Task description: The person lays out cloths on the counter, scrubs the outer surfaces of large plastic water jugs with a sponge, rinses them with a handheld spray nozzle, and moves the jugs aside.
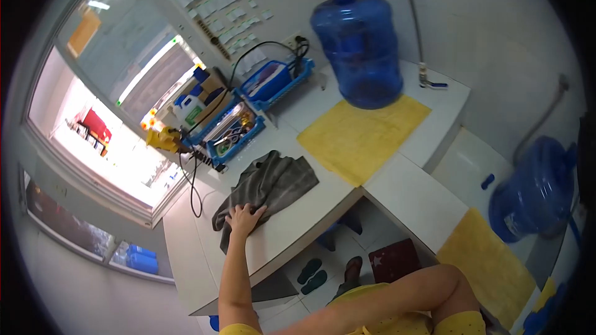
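Note:
My left hand [244,219] lies on a dark grey cloth [282,180] with its fingers spread. The cloth is rumpled and rests on the white counter [276,243], near its left end. My right forearm [379,294] crosses low in front of my body. The right hand itself is out of view below the bottom edge.
A large blue water bottle [363,43] stands at the back beside a yellow cloth [366,139]. Blue baskets [226,142] with scissors and bottles sit by the window. Another blue bottle [534,186] is at right, near a second yellow cloth [490,267].

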### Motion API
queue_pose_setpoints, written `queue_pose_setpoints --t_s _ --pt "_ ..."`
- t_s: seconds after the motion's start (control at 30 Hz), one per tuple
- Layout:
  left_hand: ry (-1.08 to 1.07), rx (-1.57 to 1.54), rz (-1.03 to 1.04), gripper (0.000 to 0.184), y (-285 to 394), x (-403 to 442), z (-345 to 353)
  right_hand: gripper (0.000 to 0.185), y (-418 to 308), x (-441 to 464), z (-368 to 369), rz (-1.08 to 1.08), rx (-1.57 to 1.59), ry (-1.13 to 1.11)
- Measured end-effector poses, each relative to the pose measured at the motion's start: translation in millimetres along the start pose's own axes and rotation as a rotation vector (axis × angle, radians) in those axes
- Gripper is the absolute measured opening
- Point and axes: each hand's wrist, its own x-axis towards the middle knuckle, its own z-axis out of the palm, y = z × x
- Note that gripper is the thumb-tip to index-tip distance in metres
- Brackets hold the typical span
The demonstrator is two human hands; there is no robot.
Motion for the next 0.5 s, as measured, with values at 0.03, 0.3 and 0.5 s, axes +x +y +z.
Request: queue_pose_setpoints --t_s 0.03,0.3,0.5 --pt "0.041 -0.064 0.091 0.065 -9 10 0 0.029 -10 -9 -21 0.015 0.02 0.115" --pt "0.231 -0.324 0.31 0.057 -47 69 24 0.032 28 -131 -268 0.751 -0.403 1.26" --pt "0.34 -0.27 0.378 0.057 -49 69 49 0.031 85 -213 -396 0.969 -1.361 1.309"
